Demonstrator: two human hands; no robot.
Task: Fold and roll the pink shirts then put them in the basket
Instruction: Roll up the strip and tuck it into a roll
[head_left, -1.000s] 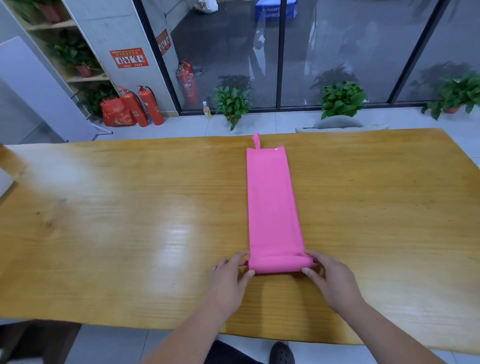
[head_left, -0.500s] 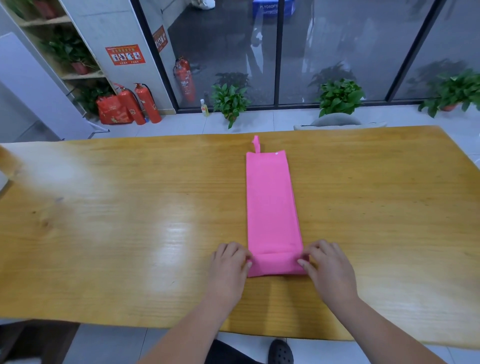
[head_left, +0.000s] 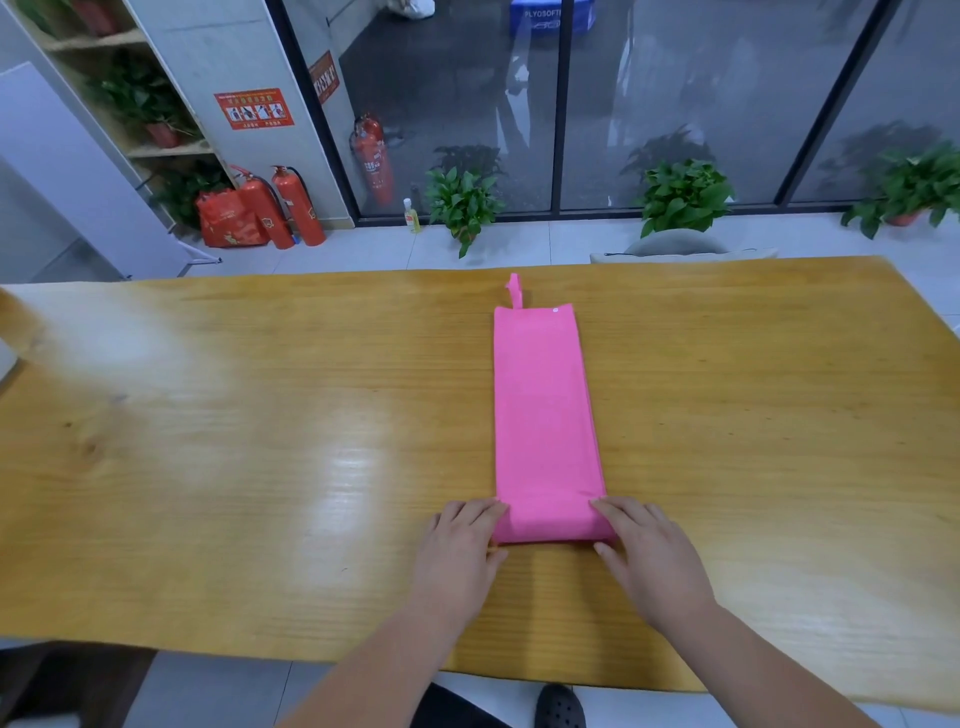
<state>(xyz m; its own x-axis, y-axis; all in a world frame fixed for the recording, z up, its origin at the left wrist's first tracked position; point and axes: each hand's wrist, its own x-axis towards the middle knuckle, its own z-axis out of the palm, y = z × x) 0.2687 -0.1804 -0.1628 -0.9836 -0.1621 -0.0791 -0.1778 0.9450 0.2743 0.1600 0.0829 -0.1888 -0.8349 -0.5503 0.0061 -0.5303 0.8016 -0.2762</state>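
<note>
The pink shirt (head_left: 543, 415) lies on the wooden surface (head_left: 260, 441), a little right of its middle, folded into 1 long narrow strip that runs straight away from the person. Its far end is square, with a thin pink tab (head_left: 514, 291) sticking out past the left corner and a small white spot near the right corner. Layered edges show along the right side. The near end is turned over into a low roll (head_left: 550, 525) lying across the strip, not far from the surface's near edge.

Both forearms reach in from below. The left hand (head_left: 457, 551) is palm down at the roll's left end, fingers over its far side and thumb against its near side, pinching that end. The right hand (head_left: 649, 556) mirrors it at the right end, fingers and thumb closed on the roll in the same way.
</note>
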